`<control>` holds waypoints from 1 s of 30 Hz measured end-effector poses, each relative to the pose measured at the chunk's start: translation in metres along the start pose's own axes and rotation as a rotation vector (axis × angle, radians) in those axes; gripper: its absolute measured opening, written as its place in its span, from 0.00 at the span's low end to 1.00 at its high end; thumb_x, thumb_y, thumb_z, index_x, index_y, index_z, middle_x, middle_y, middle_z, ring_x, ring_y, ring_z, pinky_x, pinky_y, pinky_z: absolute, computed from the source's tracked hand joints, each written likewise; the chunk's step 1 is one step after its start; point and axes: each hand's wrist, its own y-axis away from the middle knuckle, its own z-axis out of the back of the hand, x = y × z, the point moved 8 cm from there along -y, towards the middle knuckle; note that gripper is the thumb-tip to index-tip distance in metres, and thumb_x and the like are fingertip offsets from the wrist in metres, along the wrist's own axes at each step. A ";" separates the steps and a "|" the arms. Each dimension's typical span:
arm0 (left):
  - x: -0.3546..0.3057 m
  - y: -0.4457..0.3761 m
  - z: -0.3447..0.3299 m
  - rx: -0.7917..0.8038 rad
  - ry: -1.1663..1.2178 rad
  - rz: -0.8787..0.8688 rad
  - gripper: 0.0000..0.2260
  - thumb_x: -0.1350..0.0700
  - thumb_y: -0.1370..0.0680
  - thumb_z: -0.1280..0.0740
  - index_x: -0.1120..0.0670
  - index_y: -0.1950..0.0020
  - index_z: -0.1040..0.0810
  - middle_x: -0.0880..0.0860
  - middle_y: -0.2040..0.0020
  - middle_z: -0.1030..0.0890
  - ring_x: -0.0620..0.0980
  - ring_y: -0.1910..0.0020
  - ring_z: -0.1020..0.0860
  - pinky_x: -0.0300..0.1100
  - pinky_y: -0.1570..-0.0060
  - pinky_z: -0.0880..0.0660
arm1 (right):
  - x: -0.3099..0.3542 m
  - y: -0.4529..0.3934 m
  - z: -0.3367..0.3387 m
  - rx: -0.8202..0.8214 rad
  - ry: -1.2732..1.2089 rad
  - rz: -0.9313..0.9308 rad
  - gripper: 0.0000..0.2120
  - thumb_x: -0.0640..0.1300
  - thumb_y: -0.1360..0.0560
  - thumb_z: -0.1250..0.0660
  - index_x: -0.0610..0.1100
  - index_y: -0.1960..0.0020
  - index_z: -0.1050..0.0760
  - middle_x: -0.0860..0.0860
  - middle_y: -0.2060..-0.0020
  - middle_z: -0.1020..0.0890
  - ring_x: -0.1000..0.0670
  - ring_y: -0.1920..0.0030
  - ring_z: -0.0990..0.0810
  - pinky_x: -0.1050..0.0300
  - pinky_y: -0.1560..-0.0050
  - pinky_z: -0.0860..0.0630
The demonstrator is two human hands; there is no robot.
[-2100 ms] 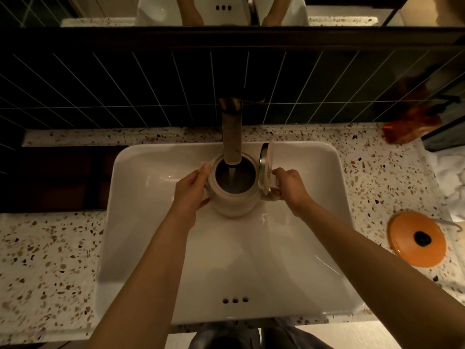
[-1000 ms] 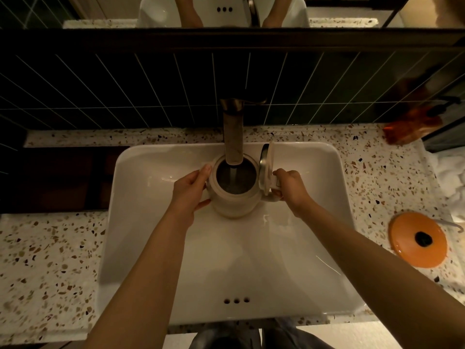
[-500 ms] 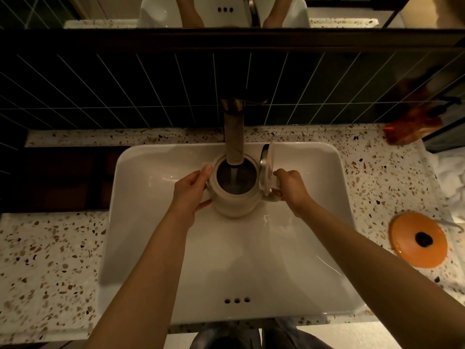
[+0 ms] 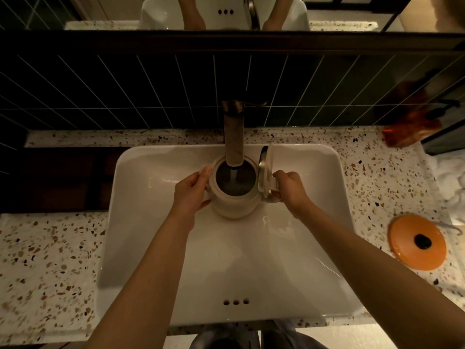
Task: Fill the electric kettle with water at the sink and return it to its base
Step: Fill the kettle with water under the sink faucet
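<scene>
Kettle (image 4: 235, 197) upright in sink (image 4: 156, 222) under faucet (image 4: 234, 139), lid open, filling. Right hand (image 4: 289, 190) grip clamped on handle; left hand (image 4: 191, 192) cupping body. Base (image 4: 417, 241) on tabletop, right-hand side.

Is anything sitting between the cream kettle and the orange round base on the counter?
Nothing visible. The cream electric kettle sits in the white sink under the tap, held by the left hand and right hand. Only bare speckled counter lies before the orange base.

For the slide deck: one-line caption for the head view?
Both hands, left hand and right hand, hold open-lidded cream electric kettle under running brass faucet in white sink.
</scene>
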 end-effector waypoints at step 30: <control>-0.164 0.047 -0.066 -0.024 -0.747 -1.111 0.20 0.64 0.22 0.40 0.58 0.30 0.28 0.56 0.30 0.28 0.54 0.29 0.34 0.41 0.29 0.39 | 0.002 0.000 0.002 -0.054 -0.001 -0.018 0.14 0.41 0.25 0.44 0.41 0.70 0.36 0.44 0.73 0.32 0.47 0.70 0.32 0.56 0.68 0.34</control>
